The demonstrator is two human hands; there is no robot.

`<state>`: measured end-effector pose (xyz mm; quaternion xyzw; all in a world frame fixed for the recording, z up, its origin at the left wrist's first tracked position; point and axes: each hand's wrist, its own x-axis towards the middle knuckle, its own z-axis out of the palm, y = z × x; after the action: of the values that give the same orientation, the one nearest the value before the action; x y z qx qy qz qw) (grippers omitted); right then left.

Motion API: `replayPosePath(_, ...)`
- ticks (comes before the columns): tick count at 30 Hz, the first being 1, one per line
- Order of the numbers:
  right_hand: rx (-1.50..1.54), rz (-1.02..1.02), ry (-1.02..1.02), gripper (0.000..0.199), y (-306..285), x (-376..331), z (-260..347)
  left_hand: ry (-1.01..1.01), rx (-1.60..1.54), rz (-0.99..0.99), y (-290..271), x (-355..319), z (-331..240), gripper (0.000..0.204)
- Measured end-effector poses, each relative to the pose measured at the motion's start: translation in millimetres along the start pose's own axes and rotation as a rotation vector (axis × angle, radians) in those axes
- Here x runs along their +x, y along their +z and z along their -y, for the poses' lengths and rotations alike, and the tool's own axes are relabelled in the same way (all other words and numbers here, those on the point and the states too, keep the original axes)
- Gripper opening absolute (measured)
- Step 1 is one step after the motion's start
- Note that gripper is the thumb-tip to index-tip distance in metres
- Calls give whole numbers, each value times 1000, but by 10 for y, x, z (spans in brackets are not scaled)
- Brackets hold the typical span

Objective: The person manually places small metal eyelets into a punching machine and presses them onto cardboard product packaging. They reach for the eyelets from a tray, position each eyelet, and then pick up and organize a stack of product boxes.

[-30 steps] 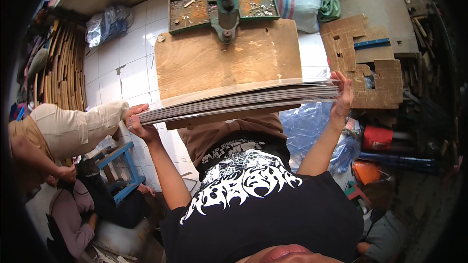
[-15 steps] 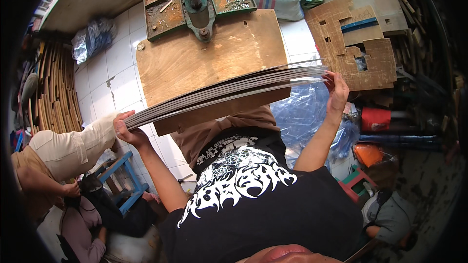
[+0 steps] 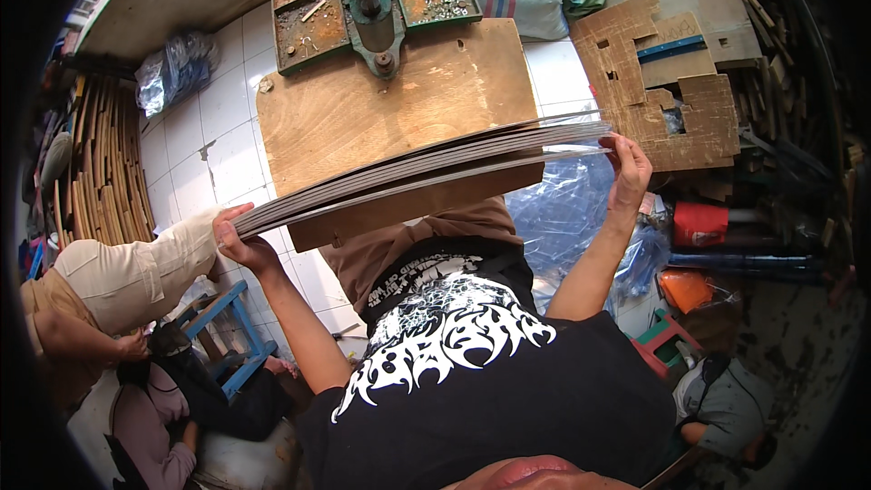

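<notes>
A stack of thin, long grey sheets (image 3: 413, 166), seen nearly edge-on, spans the space between my hands above the near part of a wooden worktop (image 3: 363, 118). My left hand (image 3: 245, 243) grips its left end, where the layers lie close together. At the other end, the fingers of my right hand (image 3: 628, 171) are closed on the sheets, which fan apart with narrow gaps. What the sheets are made of I cannot tell. Beyond the stack, a green hand press (image 3: 376, 32) stands on the worktop's far edge.
Green trays (image 3: 310, 29) with small metal parts flank the press. Cut-out brown boards (image 3: 676, 141) lie at right, near clear plastic wrap (image 3: 567, 204). A person in pale trousers (image 3: 136, 286) is close on my left, by a blue stool frame (image 3: 238, 336). Another person (image 3: 730, 404) sits behind right.
Both hands keep their hold on the stack. The sheets at the right end have shifted slightly against each other, with a wider gap above the lowest one.
</notes>
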<state>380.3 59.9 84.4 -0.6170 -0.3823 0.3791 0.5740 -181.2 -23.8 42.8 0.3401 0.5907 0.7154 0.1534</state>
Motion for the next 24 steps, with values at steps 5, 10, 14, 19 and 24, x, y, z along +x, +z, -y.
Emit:
replayPosePath(5, 51, 36, -5, 21, -75, 35, -118, -3, 7, 4, -13, 20, 18, 39)
replayPosePath(10, 45, 73, -8, 16, -125, 51, -178, 17, 39, -1, -12, 38, 32, 38)
replayPosePath(14, -19, 160, 1, 15, -145, 70, -152, 13, 43, -23, -4, 26, 17, 39)
replayPosePath(19, -146, 224, 24, 17, -131, 87, 20, 18, 54, -31, -6, 12, 1, 39)
replayPosePath(24, -306, 336, 43, 21, -183, 62, 278, -10, -11, -14, -12, 9, 35, 33)
